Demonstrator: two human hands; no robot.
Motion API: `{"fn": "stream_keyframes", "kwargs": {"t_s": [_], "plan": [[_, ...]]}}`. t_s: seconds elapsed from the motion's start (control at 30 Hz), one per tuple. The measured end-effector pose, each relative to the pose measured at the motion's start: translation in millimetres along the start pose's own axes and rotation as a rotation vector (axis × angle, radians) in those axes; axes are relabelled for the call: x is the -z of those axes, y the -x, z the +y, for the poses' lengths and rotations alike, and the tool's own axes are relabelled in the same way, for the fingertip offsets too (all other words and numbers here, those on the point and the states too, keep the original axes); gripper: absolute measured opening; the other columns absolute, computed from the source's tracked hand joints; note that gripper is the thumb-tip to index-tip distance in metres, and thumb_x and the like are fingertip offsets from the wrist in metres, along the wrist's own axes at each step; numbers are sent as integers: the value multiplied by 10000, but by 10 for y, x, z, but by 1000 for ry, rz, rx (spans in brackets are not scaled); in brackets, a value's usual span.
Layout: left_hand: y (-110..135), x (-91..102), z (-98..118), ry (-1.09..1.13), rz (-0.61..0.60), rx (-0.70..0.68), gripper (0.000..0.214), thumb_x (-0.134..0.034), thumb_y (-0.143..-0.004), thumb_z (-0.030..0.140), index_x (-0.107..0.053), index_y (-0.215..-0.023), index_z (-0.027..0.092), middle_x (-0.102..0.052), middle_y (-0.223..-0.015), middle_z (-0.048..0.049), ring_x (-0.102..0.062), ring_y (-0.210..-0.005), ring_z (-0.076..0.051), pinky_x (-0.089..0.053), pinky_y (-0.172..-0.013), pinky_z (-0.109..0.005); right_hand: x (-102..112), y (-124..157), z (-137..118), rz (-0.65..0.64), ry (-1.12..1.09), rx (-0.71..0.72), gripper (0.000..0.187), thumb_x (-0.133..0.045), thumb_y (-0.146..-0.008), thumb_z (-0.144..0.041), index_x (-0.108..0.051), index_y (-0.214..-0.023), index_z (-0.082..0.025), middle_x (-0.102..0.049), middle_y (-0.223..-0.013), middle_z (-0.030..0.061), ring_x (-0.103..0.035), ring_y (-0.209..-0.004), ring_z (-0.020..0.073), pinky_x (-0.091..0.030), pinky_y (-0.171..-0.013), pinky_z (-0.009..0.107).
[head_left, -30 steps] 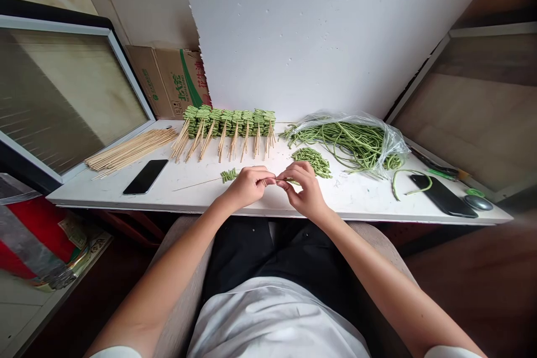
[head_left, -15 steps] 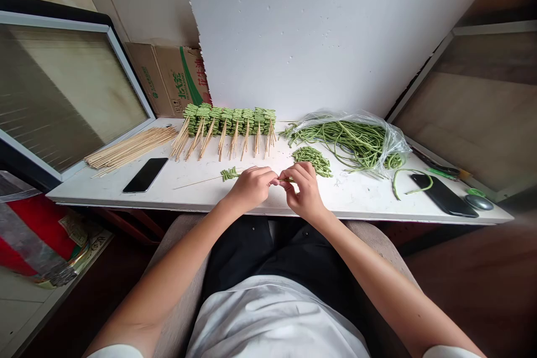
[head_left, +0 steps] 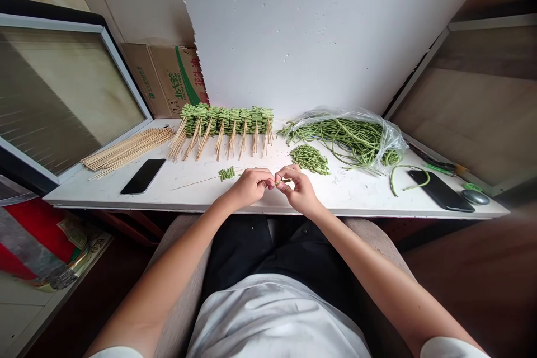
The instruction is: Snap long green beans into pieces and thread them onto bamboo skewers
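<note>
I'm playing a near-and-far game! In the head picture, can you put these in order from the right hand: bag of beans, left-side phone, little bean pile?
From the right hand:
1. Little bean pile, just beyond it.
2. Bag of beans, back and to the right.
3. Left-side phone, far over left.

on table (head_left: 352, 196): loose skewers (head_left: 128, 151) left, bagged beans (head_left: 352, 137) right
</note>
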State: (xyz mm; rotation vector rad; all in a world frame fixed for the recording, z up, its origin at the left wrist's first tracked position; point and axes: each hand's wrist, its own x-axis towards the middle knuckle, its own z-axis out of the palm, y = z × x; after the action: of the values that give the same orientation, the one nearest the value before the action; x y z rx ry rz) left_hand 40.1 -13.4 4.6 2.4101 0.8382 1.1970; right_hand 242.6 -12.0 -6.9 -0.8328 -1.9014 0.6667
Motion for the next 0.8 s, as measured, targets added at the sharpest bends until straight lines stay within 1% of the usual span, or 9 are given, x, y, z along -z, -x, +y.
{"fn": "stream_keyframes", "kwargs": {"t_s": [0.1,0.2,0.3,0.4,0.53,0.6,0.67,0.73,0.8], "plan": [[-8,17,33,69,-20,39,291,-487,-854,-19,-640,-690,167,-675,-721,-6,-600,-686,-125,-463,-708,-237,11,-14,58,-27,-65,-11,86,-686,-920,-322,-699,-874,-251,-702,-877,59,-570,-1021,281,-467,-954,448],[-21,23,64,115,-35,84,276,-505,-890,28,-641,-690,162,-680,-721,-11,-605,-692,-129,-465,-715,-243,44,-36,102,-46,-117,-6,120,-705,-914,-355,-695,-867,-245,-696,-888,58,-574,-1009,272,-445,-973,442],[-34,28,95,154,-50,136,277,-517,-938,108,-645,-697,158,-684,-728,-21,-607,-701,-136,-461,-718,-251,87,-61,128,-87,-186,-29,167,-711,-912,-396,-690,-864,-237,-687,-880,55,-580,-976,261,-438,-946,421],[-43,32,122,191,-76,182,286,-521,-952,153,-639,-691,155,-672,-718,-21,-593,-693,-134,-453,-717,-252,106,-71,118,-154,-305,-86,221,-726,-908,-443,-682,-868,-229,-680,-858,47,-595,-915,243,-447,-888,392],[-44,22,135,245,-109,206,304,-519,-971,204,-629,-692,155,-638,-698,-12,-552,-672,-128,-431,-701,-255,57,-57,65,-224,-511,-189,275,-747,-893,-484,-656,-852,-228,-691,-836,36,-615,-856,222,-455,-829,365],[-43,26,117,268,-122,204,317,-517,-982,228,-619,-691,155,-618,-689,-8,-529,-664,-125,-419,-693,-257,42,-58,62,-246,-586,-233,294,-779,-859,-491,-644,-839,-231,-679,-821,30,-622,-848,219,-466,-823,362],[-40,63,74,292,-121,207,330,-516,-989,248,-599,-683,155,-597,-683,-7,-506,-657,-123,-411,-684,-261,83,-79,92,-224,-638,-252,324,-810,-819,-498,-618,-818,-237,-636,-805,15,-614,-825,207,-487,-824,364],[-35,140,10,315,-89,231,344,-511,-998,267,-583,-681,156,-574,-678,-8,-483,-646,-122,-405,-671,-263,201,-124,152,-158,-633,-241,353,-812,-807,-516,-588,-801,-244,-585,-797,0,-590,-793,189,-508,-830,372],[-26,240,-55,316,-36,278,356,-495,-1016,281,-598,-700,153,-551,-671,-7,-466,-637,-123,-404,-657,-265,375,-180,228,-81,-498,-210,352,-792,-828,-543,-602,-811,-247,-584,-808,7,-572,-788,192,-515,-815,383]]}}
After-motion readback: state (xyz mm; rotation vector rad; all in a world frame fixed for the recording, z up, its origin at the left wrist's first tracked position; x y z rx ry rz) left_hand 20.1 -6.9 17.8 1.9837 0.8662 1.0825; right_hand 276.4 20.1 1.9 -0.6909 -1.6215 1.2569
